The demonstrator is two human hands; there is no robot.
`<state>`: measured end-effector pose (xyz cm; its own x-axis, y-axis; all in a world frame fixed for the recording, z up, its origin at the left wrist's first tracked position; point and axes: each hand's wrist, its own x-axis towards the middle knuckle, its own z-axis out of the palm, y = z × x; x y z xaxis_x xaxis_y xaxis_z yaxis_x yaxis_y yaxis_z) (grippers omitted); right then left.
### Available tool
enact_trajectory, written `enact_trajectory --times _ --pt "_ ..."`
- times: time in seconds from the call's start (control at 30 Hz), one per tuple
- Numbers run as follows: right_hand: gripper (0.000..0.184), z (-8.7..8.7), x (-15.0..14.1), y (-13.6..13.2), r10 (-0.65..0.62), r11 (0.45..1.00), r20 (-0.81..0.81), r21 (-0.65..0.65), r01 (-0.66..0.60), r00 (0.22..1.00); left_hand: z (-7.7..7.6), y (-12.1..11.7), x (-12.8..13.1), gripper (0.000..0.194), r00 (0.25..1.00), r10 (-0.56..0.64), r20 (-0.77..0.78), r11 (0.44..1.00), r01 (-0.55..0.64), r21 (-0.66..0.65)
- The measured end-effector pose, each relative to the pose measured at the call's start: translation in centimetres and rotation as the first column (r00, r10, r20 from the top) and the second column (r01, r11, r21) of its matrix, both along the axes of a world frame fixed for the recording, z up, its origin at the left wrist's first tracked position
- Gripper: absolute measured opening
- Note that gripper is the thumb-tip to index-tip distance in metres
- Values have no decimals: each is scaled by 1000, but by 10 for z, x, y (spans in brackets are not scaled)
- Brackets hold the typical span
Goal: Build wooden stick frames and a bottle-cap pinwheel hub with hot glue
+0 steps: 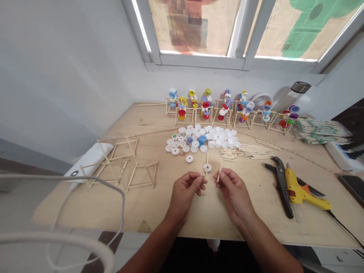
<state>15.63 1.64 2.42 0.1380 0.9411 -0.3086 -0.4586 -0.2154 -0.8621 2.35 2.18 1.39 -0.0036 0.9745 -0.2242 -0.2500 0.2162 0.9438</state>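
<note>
Near the table's front edge, my left hand is closed in a pinch on a thin wooden stick. A white bottle cap with a hole in its middle is at that stick; whether the stick passes through or lies across it I cannot tell. My right hand pinches a second, short wooden stick, held nearly upright just to the right of the cap. Another holed white cap lies on the table beyond my left hand. Behind it spreads a pile of mostly white bottle caps.
Loose short sticks lie right of the caps. Pliers and a yellow glue gun rest at the right. Stick frames and a white power strip occupy the left. Frames carrying coloured cap wheels line the back.
</note>
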Motion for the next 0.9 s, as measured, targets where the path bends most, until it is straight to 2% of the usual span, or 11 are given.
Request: enact_trajectory --times 0.07,0.17,0.4,0.57,0.7,0.9 --pt "23 3 14 9 74 997 100 4 -75 992 -3 11 -11 17 983 -14 -184 997 27 70" --pt "22 3 30 22 153 987 258 9 -161 954 -9 27 -23 14 902 -3 -431 980 89 179" --pt "21 -17 44 39 279 944 605 -29 -329 746 -19 40 -26 14 695 24 -719 935 239 262" --pt "17 -23 44 46 292 905 761 -24 -425 579 -20 43 -27 17 555 21 -831 907 340 250" --pt "16 -25 44 50 277 883 831 -22 -469 483 -21 45 -27 17 532 22 -847 895 367 253" --pt "17 -28 43 54 254 876 881 -34 -482 399 -23 48 -29 17 488 44 -872 861 424 280"
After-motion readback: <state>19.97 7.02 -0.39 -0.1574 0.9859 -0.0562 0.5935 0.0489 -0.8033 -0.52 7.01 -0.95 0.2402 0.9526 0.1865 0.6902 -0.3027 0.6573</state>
